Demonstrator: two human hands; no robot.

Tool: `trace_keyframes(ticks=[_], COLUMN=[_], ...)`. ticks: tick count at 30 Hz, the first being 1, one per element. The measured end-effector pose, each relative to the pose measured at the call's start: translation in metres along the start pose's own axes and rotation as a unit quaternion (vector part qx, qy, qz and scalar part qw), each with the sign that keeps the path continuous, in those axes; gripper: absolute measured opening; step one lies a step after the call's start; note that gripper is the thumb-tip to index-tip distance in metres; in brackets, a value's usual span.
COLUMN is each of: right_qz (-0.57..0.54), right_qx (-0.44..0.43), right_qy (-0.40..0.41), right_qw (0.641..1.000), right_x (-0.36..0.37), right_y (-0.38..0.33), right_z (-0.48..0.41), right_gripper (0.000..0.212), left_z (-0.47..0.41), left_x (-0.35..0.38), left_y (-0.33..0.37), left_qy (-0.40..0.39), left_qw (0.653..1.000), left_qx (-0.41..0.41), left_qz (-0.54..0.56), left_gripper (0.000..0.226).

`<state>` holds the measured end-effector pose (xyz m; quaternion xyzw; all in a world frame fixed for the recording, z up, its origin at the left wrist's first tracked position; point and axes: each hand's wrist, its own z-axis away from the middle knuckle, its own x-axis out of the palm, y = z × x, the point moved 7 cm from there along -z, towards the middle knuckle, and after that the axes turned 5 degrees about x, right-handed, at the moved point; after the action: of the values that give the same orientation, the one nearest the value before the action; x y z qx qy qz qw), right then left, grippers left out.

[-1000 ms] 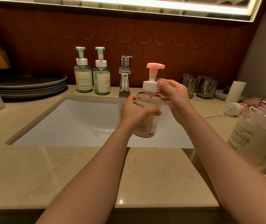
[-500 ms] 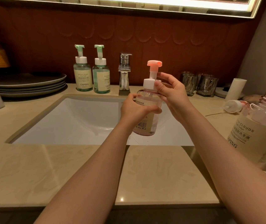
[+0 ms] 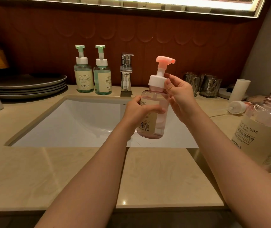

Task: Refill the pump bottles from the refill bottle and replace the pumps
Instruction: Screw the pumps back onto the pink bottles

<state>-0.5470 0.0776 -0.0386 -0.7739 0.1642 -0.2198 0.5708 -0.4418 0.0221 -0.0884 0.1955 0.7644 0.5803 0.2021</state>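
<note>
The pink pump bottle is held upright in the air above the right part of the sink basin, apart from the basin's rim and from the table. It is gripped round its middle by the left hand, whose fingers are curled across the label. The pump is seated on the bottle's neck with its pink spout turned to the right. Its white collar is pinched by the right hand, with the thumb on the near side and the fingers behind (how firmly cannot be told).

A broad bare strip of table is seen between the basin's front edge and the table's near edge, under both forearms. The large refill bottle is stood at the right, just beside the right forearm and partly cut off by the frame. A loose pump is laid on its side behind it.

Along the back edge, two green pump bottles are set side by side, left of the faucet and well apart from the hands. A stack of plates is kept at the far left. Glass tumblers and a white cylinder are placed by the wall at the right.
</note>
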Motion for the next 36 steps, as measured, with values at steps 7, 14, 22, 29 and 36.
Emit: trace_keyframes(ticks=[7, 14, 22, 29, 36], right_qz=[0.023, 0.080, 0.137, 0.142, 0.139], right_qx=[0.003, -0.027, -0.046, -0.041, -0.008], right_qy=[0.018, 0.034, 0.049, 0.043, 0.048], right_qw=[1.000, 0.996, 0.988, 0.988, 0.989], right_x=[-0.002, -0.002, 0.000, -0.001, -0.002], right_y=[-0.002, -0.002, 0.001, 0.000, 0.006], right_z=[0.000, -0.003, -0.007, -0.006, -0.008], right_gripper=[0.039, 0.034, 0.028, 0.020, 0.052], left_z=[0.001, -0.002, -0.002, -0.002, -0.003], left_x=[0.001, -0.002, -0.005, -0.007, -0.007], left_y=[0.000, -0.002, -0.004, -0.004, -0.004], left_qy=[-0.004, 0.027, 0.041, 0.055, 0.053], left_qw=[1.000, 1.000, 0.998, 0.998, 0.997], left_qx=[-0.001, 0.003, -0.001, -0.005, 0.006], left_qz=[0.010, -0.009, -0.040, -0.037, -0.064], left_gripper=[0.043, 0.055, 0.058, 0.069, 0.070])
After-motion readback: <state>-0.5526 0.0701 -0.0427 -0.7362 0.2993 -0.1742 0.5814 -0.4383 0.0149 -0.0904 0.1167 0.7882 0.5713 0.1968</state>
